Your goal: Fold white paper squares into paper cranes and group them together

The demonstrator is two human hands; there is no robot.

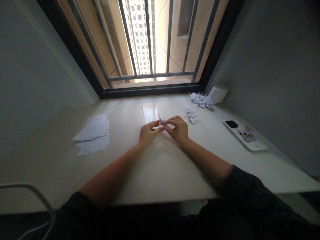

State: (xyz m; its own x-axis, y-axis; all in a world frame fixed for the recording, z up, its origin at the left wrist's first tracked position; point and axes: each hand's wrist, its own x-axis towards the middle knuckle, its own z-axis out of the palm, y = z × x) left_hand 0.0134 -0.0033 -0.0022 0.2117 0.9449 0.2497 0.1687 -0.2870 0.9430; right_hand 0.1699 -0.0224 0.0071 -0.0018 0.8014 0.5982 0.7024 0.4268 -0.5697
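Note:
Both hands meet above the middle of the white sill-like table [160,173]. Between their fingertips is a small piece of folded white paper [160,122], with a thin point sticking up. My left hand [148,134] pinches it from the left, thumb and fingers together. My right hand [178,129] pinches it from the right with thumb and forefinger. The fingers cover most of the paper, so its full shape is hidden. Just beyond my right hand lie a few small folded paper figures [192,116], with pointed tips like cranes.
More folded paper figures [202,100] are heaped by a white cup-like container [218,94] at the back right. A phone [243,136] with a round grip lies at the right. Loose white paper sheets [93,131] overlap at the left. A pale cable [47,203] loops at the lower left. A barred window [150,87] stands behind.

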